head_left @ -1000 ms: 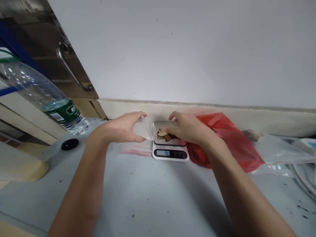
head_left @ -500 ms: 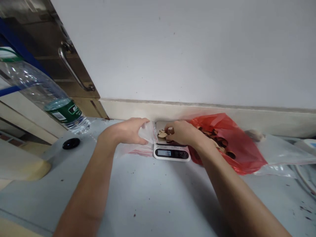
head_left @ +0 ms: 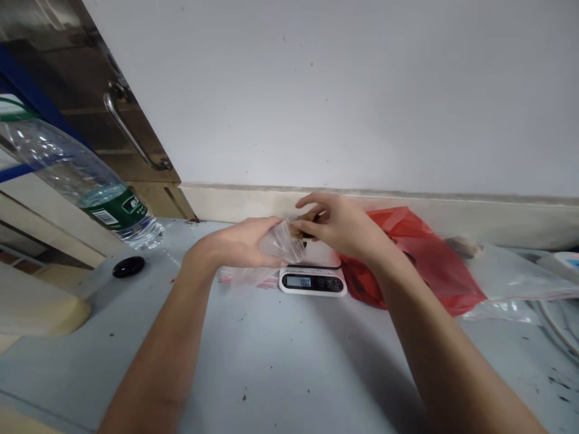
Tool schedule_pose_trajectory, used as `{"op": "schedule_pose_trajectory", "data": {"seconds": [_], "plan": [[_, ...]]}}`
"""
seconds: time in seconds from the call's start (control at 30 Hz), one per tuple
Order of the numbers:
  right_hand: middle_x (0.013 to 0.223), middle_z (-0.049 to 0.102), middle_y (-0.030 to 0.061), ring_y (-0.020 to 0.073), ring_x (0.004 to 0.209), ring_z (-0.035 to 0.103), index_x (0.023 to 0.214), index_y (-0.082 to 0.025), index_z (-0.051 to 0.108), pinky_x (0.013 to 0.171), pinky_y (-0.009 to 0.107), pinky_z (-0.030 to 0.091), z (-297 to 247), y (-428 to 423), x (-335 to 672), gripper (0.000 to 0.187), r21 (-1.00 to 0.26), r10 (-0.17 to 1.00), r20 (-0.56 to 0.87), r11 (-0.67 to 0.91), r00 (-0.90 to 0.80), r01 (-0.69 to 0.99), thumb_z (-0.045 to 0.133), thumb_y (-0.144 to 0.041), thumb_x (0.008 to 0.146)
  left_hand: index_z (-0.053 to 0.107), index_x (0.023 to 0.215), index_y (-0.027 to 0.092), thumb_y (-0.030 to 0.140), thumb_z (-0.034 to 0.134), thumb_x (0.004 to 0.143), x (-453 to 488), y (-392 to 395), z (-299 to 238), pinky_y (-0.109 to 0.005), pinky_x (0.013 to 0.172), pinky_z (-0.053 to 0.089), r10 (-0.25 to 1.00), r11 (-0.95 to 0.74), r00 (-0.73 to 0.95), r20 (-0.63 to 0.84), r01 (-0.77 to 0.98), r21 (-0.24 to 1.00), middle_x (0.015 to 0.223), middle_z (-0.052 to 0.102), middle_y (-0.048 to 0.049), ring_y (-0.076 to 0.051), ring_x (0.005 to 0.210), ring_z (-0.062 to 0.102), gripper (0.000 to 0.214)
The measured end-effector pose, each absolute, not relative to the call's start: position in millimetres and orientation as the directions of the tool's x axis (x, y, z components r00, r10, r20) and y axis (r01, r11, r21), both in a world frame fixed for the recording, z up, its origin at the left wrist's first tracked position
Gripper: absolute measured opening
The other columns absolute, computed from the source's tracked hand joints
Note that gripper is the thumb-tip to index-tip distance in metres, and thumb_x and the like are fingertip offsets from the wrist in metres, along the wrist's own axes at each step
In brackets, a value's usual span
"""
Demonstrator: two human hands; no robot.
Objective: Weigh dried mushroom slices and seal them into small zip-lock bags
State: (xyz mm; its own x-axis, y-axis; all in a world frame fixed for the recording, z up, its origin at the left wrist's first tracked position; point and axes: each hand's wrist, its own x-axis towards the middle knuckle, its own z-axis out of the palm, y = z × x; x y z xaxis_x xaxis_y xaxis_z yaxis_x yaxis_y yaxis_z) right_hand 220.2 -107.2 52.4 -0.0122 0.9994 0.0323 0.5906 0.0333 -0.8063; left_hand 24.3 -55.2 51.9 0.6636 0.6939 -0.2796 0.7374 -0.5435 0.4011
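My left hand (head_left: 246, 242) grips a small clear zip bag (head_left: 289, 242) beside the scale, its mouth turned to the right. Brown dried slices (head_left: 310, 220) are pinched in my right hand (head_left: 337, 222), right at the bag's mouth. Whether any slices are inside the bag cannot be made out. Below both hands sits a white digital kitchen scale (head_left: 313, 282), its display reading what looks like 10.0; my hands partly cover its plate. A red plastic bag (head_left: 446, 271) lies to the right, partly behind my right forearm, with a few dark slices showing.
More zip bags with red-striped edges (head_left: 248, 277) lie left of the scale. A large water bottle (head_left: 108, 202) and a black oval object (head_left: 129, 266) are at the left. Clear plastic bags (head_left: 515, 277) lie at the right. A wall (head_left: 335, 108) rises behind the table.
My right hand has lifted slices off the scale plate and moved them up to the bag's mouth. My left hand has raised the clear bag and brought it closer. The display still reads about the same.
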Motion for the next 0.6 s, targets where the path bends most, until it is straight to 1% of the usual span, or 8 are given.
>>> {"op": "schedule_pose_trajectory", "data": {"seconds": [0.07,0.13,0.23,0.33,0.4,0.43,0.5,0.6], "plan": [[0.100,0.081,0.0064,0.0175,0.079,0.075,0.127,-0.020,0.068,0.071,0.028,0.055,57.7,-110.4,214.3,0.035,-0.844,0.997,0.046,0.076,-0.069,0.531,0.069,-0.020,0.092,0.052,0.142,0.021,0.064,0.063,0.080,23.1,-55.9,56.3,-0.035,0.101,0.048,0.686,-0.546,0.680,-0.260,0.717,0.434,0.142,0.065,-0.0126,-0.031,0.125,0.063,0.076],[0.103,0.080,0.0071,0.0182,0.079,0.075,0.133,-0.021,0.066,0.074,0.030,0.056,59.2,-111.0,212.8,0.039,-0.837,0.995,0.072,0.094,-0.063,0.539,0.061,-0.017,0.095,0.052,0.140,0.021,0.063,0.061,0.081,19.2,-56.8,61.5,-0.035,0.097,0.049,0.706,-0.531,0.661,-0.256,0.733,0.425,0.138,0.067,-0.0126,-0.030,0.120,0.065,0.073],[0.107,0.080,0.0091,0.0214,0.093,0.075,0.124,-0.018,0.072,0.081,0.030,0.055,52.0,-106.8,217.0,0.042,-0.697,0.994,0.107,0.076,-0.001,0.713,0.058,-0.004,0.088,0.050,0.144,0.021,0.060,0.062,0.079,9.7,-56.8,67.0,-0.036,0.097,0.049,0.767,-0.483,0.585,-0.262,0.796,0.365,0.142,0.065,-0.0133,-0.032,0.122,0.064,0.077],[0.109,0.081,0.0081,0.0242,0.101,0.073,0.115,-0.021,0.077,0.084,0.029,0.053,38.3,-100.3,220.9,0.039,-0.558,0.985,-0.053,0.108,-0.166,0.823,0.067,-0.005,0.080,0.044,0.152,0.022,0.055,0.063,0.077,3.8,-54.8,66.7,-0.036,0.101,0.049,0.800,-0.447,0.531,-0.280,0.838,0.312,0.152,0.058,-0.0128,-0.032,0.130,0.060,0.084],[0.105,0.082,0.0079,0.0254,0.096,0.074,0.108,-0.021,0.080,0.082,0.031,0.054,31.2,-97.0,220.7,0.032,-0.513,0.961,-0.156,0.119,-0.229,0.850,0.071,-0.009,0.079,0.046,0.152,0.021,0.050,0.065,0.076,4.9,-53.2,63.4,-0.036,0.104,0.048,0.801,-0.431,0.506,-0.321,0.858,0.278,0.153,0.057,-0.0129,-0.032,0.132,0.060,0.084],[0.104,0.082,0.0085,0.0259,0.094,0.074,0.105,-0.021,0.080,0.082,0.032,0.055,29.3,-96.0,220.1,0.030,-0.506,0.960,-0.164,0.116,-0.227,0.855,0.072,-0.010,0.079,0.047,0.151,0.021,0.047,0.066,0.075,6.5,-52.5,61.4,-0.036,0.105,0.048,0.798,-0.426,0.497,-0.342,0.866,0.262,0.153,0.058,-0.0131,-0.032,0.132,0.060,0.083],[0.109,0.081,0.0102,0.0260,0.096,0.075,0.110,-0.019,0.080,0.084,0.033,0.056,29.4,-95.8,219.6,0.034,-0.573,0.972,-0.100,0.118,-0.213,0.811,0.071,-0.009,0.079,0.048,0.152,0.021,0.044,0.068,0.074,10.2,-51.7,58.0,-0.037,0.108,0.047,0.787,-0.439,0.502,-0.358,0.864,0.246,0.152,0.059,-0.0132,-0.033,0.134,0.059,0.083],[0.125,0.078,0.0103,0.0235,0.103,0.075,0.126,-0.019,0.074,0.092,0.034,0.058,36.3,-99.5,224.2,0.042,-0.757,0.959,0.111,0.251,-0.259,0.603,0.065,-0.011,0.085,0.045,0.154,0.020,0.047,0.068,0.076,11.8,-52.8,58.2,-0.040,0.113,0.044,0.776,-0.480,0.557,-0.297,0.826,0.294,0.156,0.055,-0.0145,-0.034,0.140,0.054,0.086]]}}
